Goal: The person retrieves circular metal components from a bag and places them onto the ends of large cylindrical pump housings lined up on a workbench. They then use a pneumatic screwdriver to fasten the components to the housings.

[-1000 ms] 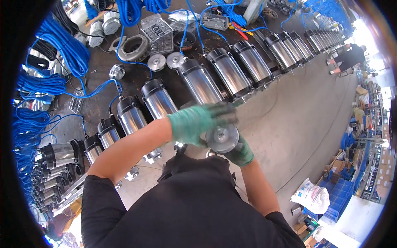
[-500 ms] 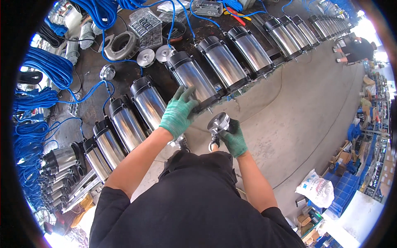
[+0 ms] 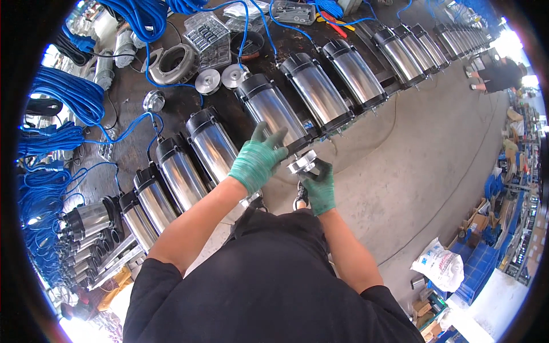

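Note:
My left hand (image 3: 256, 163), in a green glove with dark fingertips, lies with its fingers spread against the lower end of a shiny steel motor cylinder (image 3: 273, 108). That cylinder lies on the bench with a black cap at its far end and a blue cable leaving it. Just past its near end, my right hand (image 3: 320, 186), gloved the same way, grips a round metal end cap (image 3: 301, 163). The cap is tilted, close to the shaft end; whether they touch I cannot tell.
More steel motor cylinders (image 3: 317, 94) lie in a row along the bench edge. Behind them are two metal discs (image 3: 207, 82), a ring-shaped housing (image 3: 174, 63), a parts box (image 3: 206, 34) and blue cable coils (image 3: 68, 94). A person (image 3: 497, 74) stands far right; a white sack (image 3: 439, 266) is lower right.
My right hand has brought the end cap up to the cylinder's near end and turned it more edge-on. The left hand has shifted slightly right and down along the cylinder.

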The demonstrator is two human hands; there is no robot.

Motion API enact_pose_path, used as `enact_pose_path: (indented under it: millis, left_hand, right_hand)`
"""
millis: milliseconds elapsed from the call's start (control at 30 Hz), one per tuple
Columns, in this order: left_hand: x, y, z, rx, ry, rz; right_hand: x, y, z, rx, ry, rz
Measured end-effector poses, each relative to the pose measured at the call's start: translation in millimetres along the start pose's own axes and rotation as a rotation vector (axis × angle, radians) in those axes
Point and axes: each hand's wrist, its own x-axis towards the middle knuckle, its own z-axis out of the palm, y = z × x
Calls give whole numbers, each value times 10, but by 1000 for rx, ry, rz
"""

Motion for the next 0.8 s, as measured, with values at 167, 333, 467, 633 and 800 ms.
enact_pose_path:
  millis: [167, 333, 467, 633, 800]
  left_hand:
    - [28, -41, 108, -41, 58, 73]
    - [-6, -109, 190, -26, 83, 86]
    - [-38, -87, 57, 16, 19, 84]
    - [-48, -505, -229, -238, 207, -106]
    - [-324, -2121, -871, 39, 765, -682]
  right_hand:
    - [95, 50, 81, -176, 29, -24]
    - [100, -254, 145, 9, 50, 217]
    - [101, -197, 89, -213, 0, 77]
    - [131, -111, 33, -377, 7, -37]
    - [151, -46, -139, -233, -44, 57]
